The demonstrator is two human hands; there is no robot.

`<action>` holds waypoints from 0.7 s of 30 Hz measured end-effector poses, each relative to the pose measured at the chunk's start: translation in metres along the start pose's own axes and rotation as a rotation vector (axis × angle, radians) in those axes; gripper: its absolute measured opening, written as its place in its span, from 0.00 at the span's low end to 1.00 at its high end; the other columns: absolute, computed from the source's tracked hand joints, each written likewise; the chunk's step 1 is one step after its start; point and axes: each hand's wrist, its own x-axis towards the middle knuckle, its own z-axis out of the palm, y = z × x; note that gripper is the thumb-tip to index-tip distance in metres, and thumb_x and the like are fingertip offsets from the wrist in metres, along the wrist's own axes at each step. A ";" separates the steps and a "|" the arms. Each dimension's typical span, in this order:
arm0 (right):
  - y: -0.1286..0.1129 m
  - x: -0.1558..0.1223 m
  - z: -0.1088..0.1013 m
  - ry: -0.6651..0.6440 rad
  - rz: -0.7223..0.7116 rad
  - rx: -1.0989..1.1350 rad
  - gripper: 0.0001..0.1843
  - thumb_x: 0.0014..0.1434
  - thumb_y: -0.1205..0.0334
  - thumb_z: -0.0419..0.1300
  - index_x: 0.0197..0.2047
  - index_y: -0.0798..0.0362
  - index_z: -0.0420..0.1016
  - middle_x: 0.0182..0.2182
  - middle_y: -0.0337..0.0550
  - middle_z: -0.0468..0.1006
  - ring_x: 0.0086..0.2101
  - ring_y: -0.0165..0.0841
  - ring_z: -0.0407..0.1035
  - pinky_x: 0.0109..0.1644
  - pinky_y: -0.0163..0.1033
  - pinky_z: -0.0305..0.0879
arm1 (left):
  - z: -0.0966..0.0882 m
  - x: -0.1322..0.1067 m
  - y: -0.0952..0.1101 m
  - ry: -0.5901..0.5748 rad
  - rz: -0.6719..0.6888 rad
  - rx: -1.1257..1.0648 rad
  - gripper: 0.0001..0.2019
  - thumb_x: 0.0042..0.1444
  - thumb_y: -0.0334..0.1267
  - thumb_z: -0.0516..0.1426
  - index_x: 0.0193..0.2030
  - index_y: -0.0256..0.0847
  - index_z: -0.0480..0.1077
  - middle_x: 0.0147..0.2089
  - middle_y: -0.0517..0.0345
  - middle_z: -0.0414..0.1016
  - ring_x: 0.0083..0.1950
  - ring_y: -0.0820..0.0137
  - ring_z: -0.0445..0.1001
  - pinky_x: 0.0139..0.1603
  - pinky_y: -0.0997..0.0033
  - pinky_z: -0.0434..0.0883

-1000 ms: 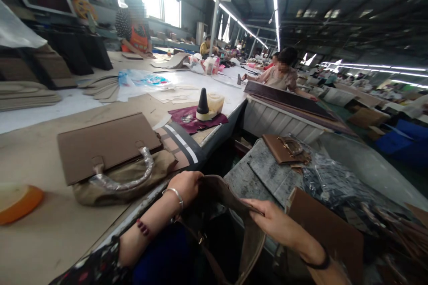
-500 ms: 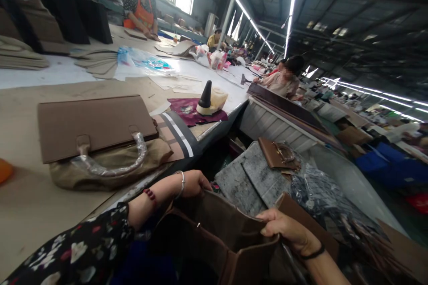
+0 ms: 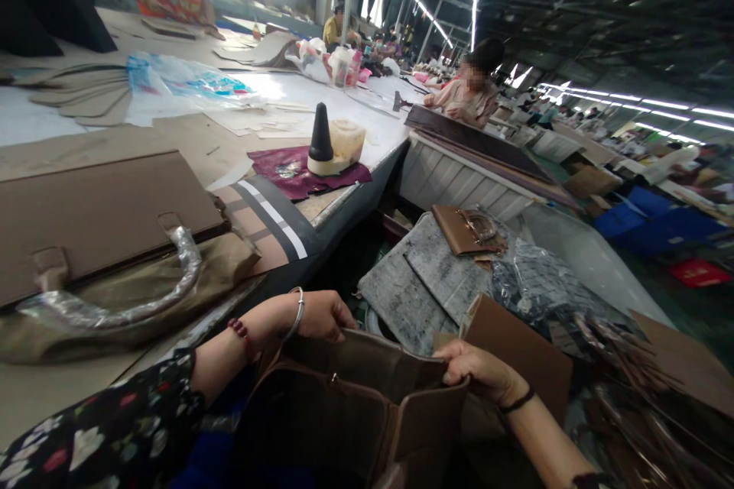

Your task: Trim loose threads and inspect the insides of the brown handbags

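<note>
A dark brown handbag [image 3: 367,416] hangs open below the table edge, its inside facing up, with a divider and a small metal zip pull across the middle. My left hand [image 3: 324,315] pinches its far rim on the left side. On the right, my right hand [image 3: 475,370] grips the same rim at the corner, thumb on top. The fingertips inside and behind the rim are hidden. To the left on the table lies a taupe handbag [image 3: 108,221] with its flap up and a plastic-wrapped handle [image 3: 189,260].
A black cone and glue pot [image 3: 338,149] stand on a purple leather scrap [image 3: 275,168]. Right of the table, grey boards [image 3: 401,283], a small brown bag [image 3: 464,229] and plastic-wrapped straps fill a large bin [image 3: 596,260]. Co-workers [image 3: 470,92] work farther back.
The view has turned right and moved closer, so the table things shift left. Both hands keep their hold on the dark brown handbag's rim, which stays spread open.
</note>
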 end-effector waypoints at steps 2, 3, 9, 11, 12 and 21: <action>0.000 0.001 -0.002 -0.014 0.005 -0.012 0.14 0.33 0.71 0.53 0.25 0.63 0.77 0.18 0.42 0.74 0.17 0.23 0.62 0.21 0.27 0.53 | 0.006 0.000 0.005 0.071 0.010 0.085 0.16 0.41 0.31 0.54 0.39 0.40 0.74 0.27 0.62 0.76 0.30 0.70 0.72 0.31 0.76 0.68; -0.001 0.001 -0.003 -0.020 0.008 -0.016 0.15 0.33 0.71 0.53 0.26 0.63 0.77 0.20 0.43 0.75 0.19 0.25 0.63 0.22 0.28 0.55 | 0.010 0.002 0.008 0.104 0.039 0.109 0.16 0.41 0.32 0.54 0.40 0.41 0.73 0.30 0.61 0.76 0.32 0.69 0.72 0.32 0.76 0.67; -0.005 0.005 -0.004 -0.078 0.010 -0.008 0.18 0.34 0.71 0.54 0.31 0.62 0.77 0.23 0.44 0.77 0.24 0.29 0.68 0.28 0.30 0.60 | 0.022 0.020 0.017 -0.032 0.151 -0.142 0.17 0.44 0.29 0.52 0.41 0.39 0.73 0.33 0.60 0.76 0.36 0.69 0.72 0.37 0.75 0.67; -0.004 0.007 -0.006 -0.068 0.024 0.001 0.18 0.34 0.71 0.54 0.32 0.62 0.77 0.24 0.44 0.77 0.23 0.27 0.68 0.28 0.29 0.60 | 0.020 0.024 0.017 -0.079 0.105 -0.232 0.15 0.44 0.29 0.52 0.39 0.36 0.74 0.29 0.60 0.76 0.31 0.71 0.71 0.35 0.75 0.68; -0.003 0.008 -0.007 -0.063 0.033 0.004 0.18 0.34 0.71 0.54 0.32 0.62 0.77 0.24 0.44 0.77 0.23 0.27 0.67 0.27 0.29 0.60 | 0.019 0.025 0.017 -0.100 0.085 -0.262 0.15 0.43 0.30 0.53 0.39 0.36 0.74 0.28 0.60 0.76 0.29 0.72 0.71 0.34 0.75 0.68; -0.005 0.018 -0.015 -0.056 0.077 -0.001 0.15 0.33 0.72 0.54 0.27 0.61 0.77 0.21 0.41 0.77 0.20 0.25 0.66 0.23 0.27 0.57 | 0.014 0.032 0.012 -0.215 0.004 -0.362 0.14 0.38 0.38 0.61 0.35 0.38 0.75 0.26 0.60 0.75 0.30 0.71 0.70 0.38 0.72 0.67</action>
